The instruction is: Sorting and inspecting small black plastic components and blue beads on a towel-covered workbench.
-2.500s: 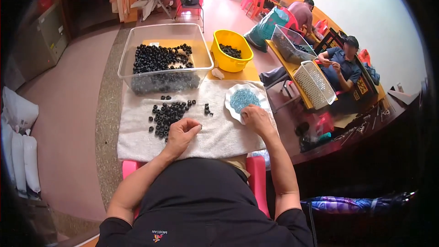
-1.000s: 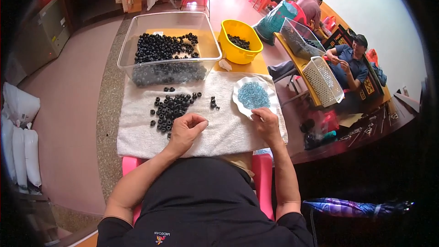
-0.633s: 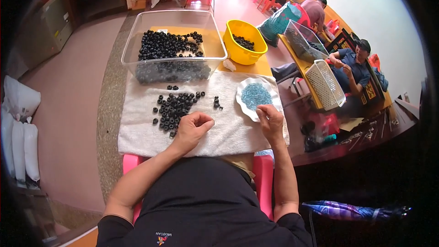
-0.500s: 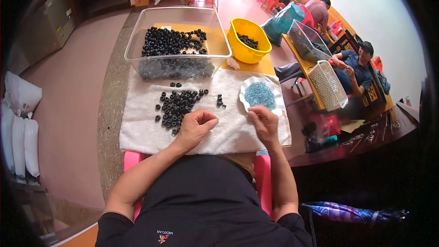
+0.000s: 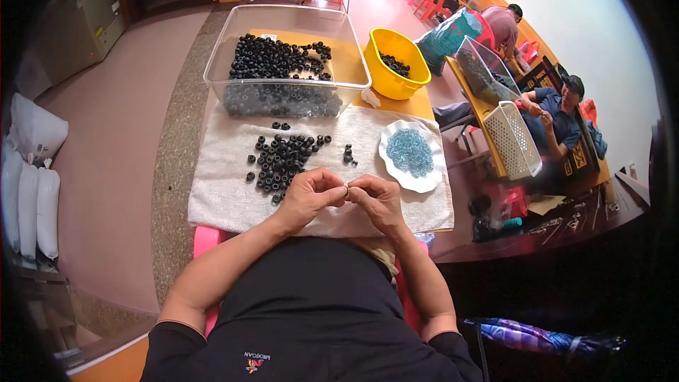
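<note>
A cream terry-cloth towel with a rough, matt nap covers the orange, smooth-looking surface. On it lie small black ring-shaped beads with a dull, rubbery or plastic look. Behind them stands a large clear plastic tub, its walls glossy and transparent, holding more of the same dark beads. Beside it sits a round yellow plastic bowl, smooth and slightly shiny. A white scallop-edged plate, glossy like glazed ceramic or plastic, carries tiny translucent blue beads that glint. A white plastic lattice basket looks matt. The pink floor is smooth with a soft sheen.
</note>
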{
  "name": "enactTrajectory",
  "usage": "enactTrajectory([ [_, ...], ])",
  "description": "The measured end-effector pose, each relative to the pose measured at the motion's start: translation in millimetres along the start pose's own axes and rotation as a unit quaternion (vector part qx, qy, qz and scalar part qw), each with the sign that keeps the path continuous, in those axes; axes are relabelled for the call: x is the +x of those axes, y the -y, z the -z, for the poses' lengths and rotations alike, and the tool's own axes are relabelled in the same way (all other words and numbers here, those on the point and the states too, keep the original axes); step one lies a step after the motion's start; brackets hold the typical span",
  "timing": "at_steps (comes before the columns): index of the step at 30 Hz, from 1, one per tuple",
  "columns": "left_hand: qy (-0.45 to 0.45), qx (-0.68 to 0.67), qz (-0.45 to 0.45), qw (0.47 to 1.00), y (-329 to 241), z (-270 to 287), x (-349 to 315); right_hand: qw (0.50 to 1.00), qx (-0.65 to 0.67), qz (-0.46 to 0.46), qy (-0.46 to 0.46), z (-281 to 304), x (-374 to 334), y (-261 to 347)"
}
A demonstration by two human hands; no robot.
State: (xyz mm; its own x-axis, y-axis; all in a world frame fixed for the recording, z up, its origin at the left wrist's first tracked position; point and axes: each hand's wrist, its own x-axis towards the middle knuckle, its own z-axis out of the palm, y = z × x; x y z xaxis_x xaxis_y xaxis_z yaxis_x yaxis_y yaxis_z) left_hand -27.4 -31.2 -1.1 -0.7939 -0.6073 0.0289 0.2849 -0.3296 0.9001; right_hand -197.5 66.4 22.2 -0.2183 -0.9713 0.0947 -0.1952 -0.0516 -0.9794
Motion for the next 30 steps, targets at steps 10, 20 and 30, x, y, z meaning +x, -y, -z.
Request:
enactTrajectory([
  [10, 0.014, -0.035, 0.020, 0.999, 3.0, 3.0, -0.4, 1.000, 0.006, 0.017, 0.010, -1.1, -0.1, 1.1],
  [20, -0.006, -0.084, 0.054, 0.995, 5.5, 4.8, 0.1, 0.996, -0.066, 0.064, -0.018, -7.2, -2.3, -1.6],
  [30, -0.004, -0.120, 0.080, 0.989, 1.8, 4.9, -1.0, 0.990, -0.056, 0.115, -0.062, -18.1, -5.4, -7.1],
])
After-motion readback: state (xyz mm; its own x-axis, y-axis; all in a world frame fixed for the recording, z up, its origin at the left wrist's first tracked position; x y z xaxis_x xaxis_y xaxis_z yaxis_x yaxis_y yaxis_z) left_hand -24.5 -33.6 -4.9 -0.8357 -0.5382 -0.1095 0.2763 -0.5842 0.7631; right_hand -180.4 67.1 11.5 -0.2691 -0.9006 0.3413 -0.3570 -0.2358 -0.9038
